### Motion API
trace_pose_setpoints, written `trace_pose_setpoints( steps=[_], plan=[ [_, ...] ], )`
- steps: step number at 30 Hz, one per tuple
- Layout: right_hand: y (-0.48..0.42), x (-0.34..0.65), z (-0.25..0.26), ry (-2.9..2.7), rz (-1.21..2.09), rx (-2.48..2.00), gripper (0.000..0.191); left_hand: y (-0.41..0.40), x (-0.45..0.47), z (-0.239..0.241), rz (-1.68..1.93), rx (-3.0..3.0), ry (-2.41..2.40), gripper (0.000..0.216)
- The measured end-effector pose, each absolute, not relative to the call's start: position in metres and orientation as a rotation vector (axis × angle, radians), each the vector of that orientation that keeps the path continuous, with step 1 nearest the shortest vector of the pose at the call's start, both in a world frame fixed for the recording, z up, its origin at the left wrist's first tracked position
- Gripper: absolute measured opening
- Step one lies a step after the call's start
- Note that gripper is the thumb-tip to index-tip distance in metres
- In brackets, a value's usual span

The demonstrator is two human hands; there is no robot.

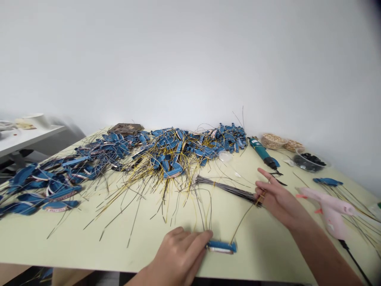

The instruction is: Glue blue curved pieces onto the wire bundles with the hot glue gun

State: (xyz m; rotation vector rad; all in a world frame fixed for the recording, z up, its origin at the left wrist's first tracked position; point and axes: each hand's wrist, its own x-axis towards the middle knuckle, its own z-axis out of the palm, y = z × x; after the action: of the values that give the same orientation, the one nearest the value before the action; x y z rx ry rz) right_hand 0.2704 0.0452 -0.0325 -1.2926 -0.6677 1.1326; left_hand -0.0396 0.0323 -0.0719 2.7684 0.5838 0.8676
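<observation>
My left hand (186, 252) is closed around the left end of a small blue piece (222, 246) with a pale lower edge, close to the table's front edge. Thin dark wires (203, 214) rise from near those fingertips. From the piece's right end another thin wire (242, 218) bends up to my right hand (275, 196), whose lower fingers appear closed on it while the index finger stretches out. Beside that hand lies a bundle of grey wires (226, 188), tied with a yellowish band; the fingers cover its near end.
Heaped blue pieces with yellow and dark wires (175, 147) spread along the table (143, 248). At right are a pink glue gun (330, 204), a green power tool (262, 153), a tub of black parts (309, 161) and tubs of beige bits (273, 140).
</observation>
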Motion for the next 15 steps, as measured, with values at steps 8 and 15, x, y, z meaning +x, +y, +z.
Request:
trace_pose_setpoints(
  steps=[8,15],
  plan=[
    [0.086,0.284,-0.044,-0.993,0.574,-1.729,0.096,0.028,-0.026,-0.081,0.832,2.749,0.629,0.041],
    [0.054,0.299,-0.006,-1.237,-0.198,-1.839,0.063,0.030,-0.021,-0.081,0.842,2.744,0.659,0.042]
  ],
)
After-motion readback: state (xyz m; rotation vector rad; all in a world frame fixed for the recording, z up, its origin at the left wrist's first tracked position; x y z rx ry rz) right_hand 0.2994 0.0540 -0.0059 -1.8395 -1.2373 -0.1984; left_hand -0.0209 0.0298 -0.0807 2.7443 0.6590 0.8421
